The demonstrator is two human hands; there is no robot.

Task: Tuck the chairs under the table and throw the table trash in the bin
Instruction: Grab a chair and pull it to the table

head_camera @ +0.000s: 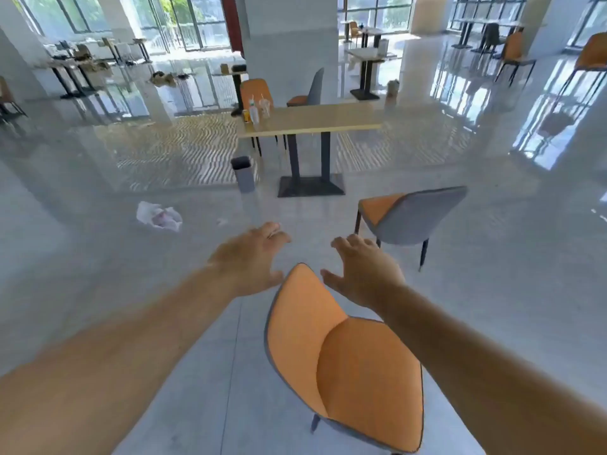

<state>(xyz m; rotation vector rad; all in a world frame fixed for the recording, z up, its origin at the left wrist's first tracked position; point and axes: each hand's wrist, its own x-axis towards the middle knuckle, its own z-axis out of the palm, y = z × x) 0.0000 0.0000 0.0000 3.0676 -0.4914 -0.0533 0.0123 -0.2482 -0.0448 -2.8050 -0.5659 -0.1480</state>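
An orange chair (345, 362) with a grey shell stands right below me, its backrest top pointing away. My left hand (253, 257) hovers open just left of that backrest top, and my right hand (364, 270) hovers open just right of it; neither holds anything. A second orange and grey chair (410, 218) stands a little further on at the right, away from the beige table (328, 121). On the table's left end stand a bottle, clear cups and a small can (256, 110). A grey bin (243, 174) stands on the floor beside the table's left side.
Two more chairs (256, 90) stand at the table's far side. A crumpled white plastic bag (159, 216) lies on the shiny floor at the left. A white pillar (292, 44) rises behind the table; other tables and chairs stand far off.
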